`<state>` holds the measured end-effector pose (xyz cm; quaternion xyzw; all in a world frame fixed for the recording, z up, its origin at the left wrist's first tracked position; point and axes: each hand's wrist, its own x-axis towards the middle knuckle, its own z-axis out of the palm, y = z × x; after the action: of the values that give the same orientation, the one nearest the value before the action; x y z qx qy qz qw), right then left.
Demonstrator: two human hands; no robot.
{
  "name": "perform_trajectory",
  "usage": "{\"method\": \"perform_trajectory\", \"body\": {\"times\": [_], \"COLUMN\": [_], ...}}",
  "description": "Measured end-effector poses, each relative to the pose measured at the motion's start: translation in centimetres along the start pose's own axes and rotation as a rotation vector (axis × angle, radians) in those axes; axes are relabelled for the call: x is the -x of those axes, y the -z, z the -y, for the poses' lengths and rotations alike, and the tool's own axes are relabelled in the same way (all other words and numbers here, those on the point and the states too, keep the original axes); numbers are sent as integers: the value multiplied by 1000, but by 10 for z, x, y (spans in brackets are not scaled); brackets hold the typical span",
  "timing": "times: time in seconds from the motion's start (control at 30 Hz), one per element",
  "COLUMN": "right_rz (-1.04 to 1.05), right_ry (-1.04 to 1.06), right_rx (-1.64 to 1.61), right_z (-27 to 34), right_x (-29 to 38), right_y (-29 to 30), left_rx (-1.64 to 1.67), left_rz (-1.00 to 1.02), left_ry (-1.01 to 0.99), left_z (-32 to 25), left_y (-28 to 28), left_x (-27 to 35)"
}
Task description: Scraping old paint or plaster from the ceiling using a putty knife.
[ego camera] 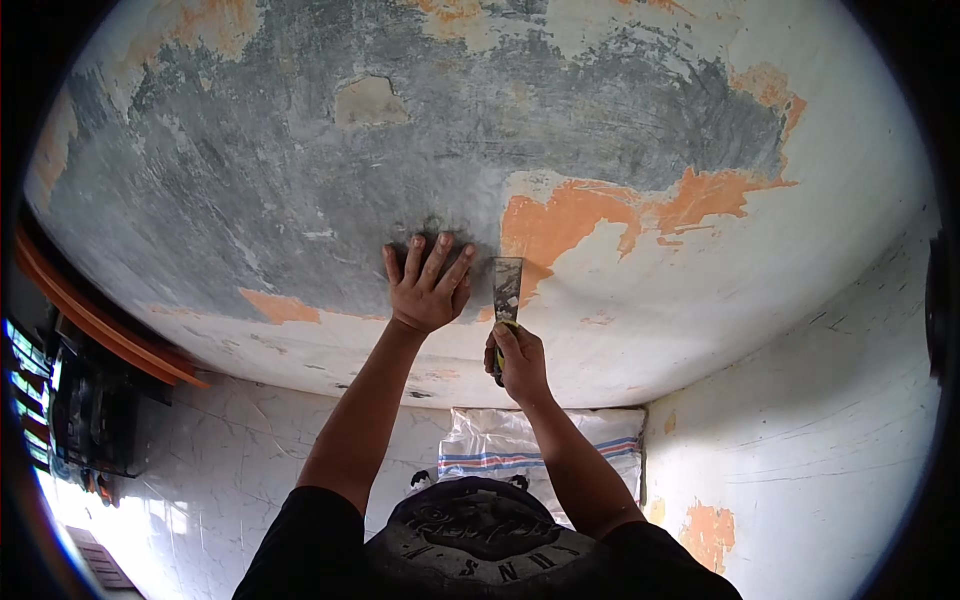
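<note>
My left hand (431, 285) lies flat against the wall (337, 180) with its fingers spread, on bare grey plaster. In my right hand (521, 356) is the dark and yellow handle of a putty knife (508, 289). Its metal blade points up the wall and bears pale flecks. The blade's tip meets the border between the grey plaster and a patch of orange paint (574, 214). White paint (675, 300) surrounds that patch to the right and below. Part of the handle is hidden in my fist.
A woven plastic sack (540, 442) with blue and red stripes lies on the marbled floor (225, 435) at the wall's foot. Another wall (817, 420) with flaked paint stands at right. An orange-edged frame (105, 307) juts in at left, near a dark object (101, 405).
</note>
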<state>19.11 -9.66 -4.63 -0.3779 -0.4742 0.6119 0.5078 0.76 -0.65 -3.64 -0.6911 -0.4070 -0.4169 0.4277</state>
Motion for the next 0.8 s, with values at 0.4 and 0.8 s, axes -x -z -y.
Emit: {"method": "perform_trajectory", "body": {"times": [0.4, 0.8], "right_rz": [-21, -34], "right_ry": [-26, -73], "right_rx": [-9, -34], "right_z": [7, -25], "right_x": [4, 14], "right_y": [1, 13], "left_rx": [10, 37], "left_rz": [6, -9], "left_ry": [-2, 31], "left_z": [-3, -6], "left_y": [0, -4], "left_x": [-2, 2]}}
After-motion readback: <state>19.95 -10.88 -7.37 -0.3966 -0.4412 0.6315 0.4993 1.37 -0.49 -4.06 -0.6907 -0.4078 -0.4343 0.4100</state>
